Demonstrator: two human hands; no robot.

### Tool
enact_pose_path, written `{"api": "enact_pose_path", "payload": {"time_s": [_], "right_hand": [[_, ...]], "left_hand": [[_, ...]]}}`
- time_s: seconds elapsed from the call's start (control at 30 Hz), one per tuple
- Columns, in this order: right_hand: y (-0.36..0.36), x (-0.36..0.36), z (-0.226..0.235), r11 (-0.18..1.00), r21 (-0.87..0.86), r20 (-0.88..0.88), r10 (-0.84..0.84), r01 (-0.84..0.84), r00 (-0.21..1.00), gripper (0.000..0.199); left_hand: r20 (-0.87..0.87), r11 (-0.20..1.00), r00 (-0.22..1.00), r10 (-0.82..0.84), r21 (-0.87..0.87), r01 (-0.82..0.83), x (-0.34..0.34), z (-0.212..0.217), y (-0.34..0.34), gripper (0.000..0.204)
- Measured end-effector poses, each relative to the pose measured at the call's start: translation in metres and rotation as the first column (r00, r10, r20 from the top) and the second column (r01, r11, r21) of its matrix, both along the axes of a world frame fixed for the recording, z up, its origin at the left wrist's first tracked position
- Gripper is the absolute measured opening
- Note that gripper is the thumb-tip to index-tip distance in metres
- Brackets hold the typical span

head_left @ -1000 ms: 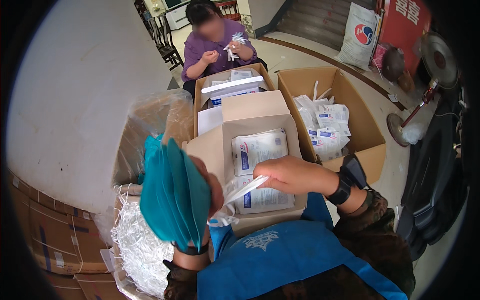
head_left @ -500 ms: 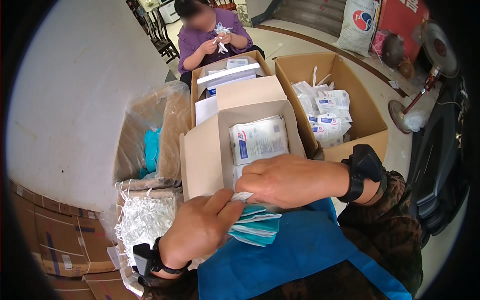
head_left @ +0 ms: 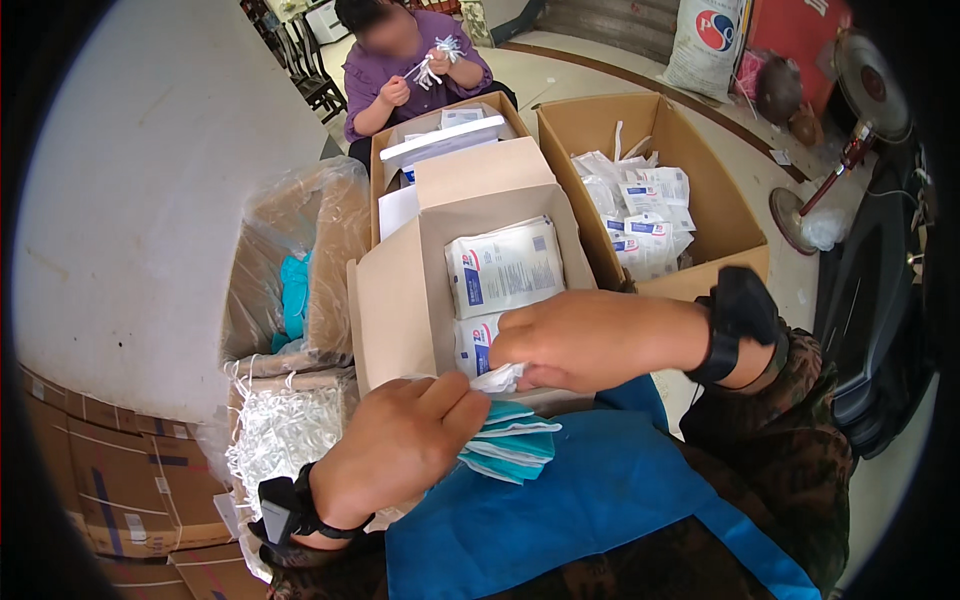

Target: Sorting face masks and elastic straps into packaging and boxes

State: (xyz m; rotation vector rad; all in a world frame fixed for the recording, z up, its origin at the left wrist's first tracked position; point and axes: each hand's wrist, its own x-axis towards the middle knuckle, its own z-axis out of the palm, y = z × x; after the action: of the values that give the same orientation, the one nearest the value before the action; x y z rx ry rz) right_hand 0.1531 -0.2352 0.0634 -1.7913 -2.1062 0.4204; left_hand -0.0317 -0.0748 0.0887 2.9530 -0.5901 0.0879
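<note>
Teal-and-white stack (head_left: pixel 512 444): soft folded layers, edges fanned, at near side of open carton (head_left: pixel 392 305). White strip (head_left: pixel 498 379): crumpled, short run showing, same carton's near end.

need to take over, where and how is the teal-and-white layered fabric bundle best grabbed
Take the bundle by its fanned end, probably from the person's right, layers pinched together: it juts rightward past the left hand, which hides most else.

A fan (head_left: pixel 874 90) stands at right, near a white sack (head_left: pixel 702 50) and a red panel (head_left: pixel 800 35). Stairs (head_left: pixel 615 25) rise at the back; dark chairs (head_left: pixel 316 84) stand beyond the wall (head_left: pixel 130 230). Stacked cartons (head_left: pixel 112 475) fill the lower left.
</note>
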Motion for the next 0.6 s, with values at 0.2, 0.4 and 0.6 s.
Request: {"api": "enact_pose_path", "payload": {"time_s": [0.2, 0.4, 0.6], "right_hand": [[0.000, 0.011, -0.012, 0.959, -0.201, -0.751, -0.019, -0.200, 0.660, 0.032], [0.004, 0.003, -0.014, 0.925, -0.353, -0.715, -0.170, -0.139, 0.678, 0.025], [0.006, 0.002, -0.019, 0.991, -0.070, -0.460, 0.065, -0.110, 0.886, 0.023]], "left_hand": [[0.125, 1.000, 0.992, 0.006, -0.010, -0.005, -0.001, 0.000, -0.003, 0.017], [0.039, 1.000, 0.999, 0.004, 0.010, -0.005, -0.004, 0.001, -0.003, 0.040], [0.032, 1.000, 0.999, -0.007, -0.003, 0.007, -0.003, 0.000, -0.004, 0.041]]}}
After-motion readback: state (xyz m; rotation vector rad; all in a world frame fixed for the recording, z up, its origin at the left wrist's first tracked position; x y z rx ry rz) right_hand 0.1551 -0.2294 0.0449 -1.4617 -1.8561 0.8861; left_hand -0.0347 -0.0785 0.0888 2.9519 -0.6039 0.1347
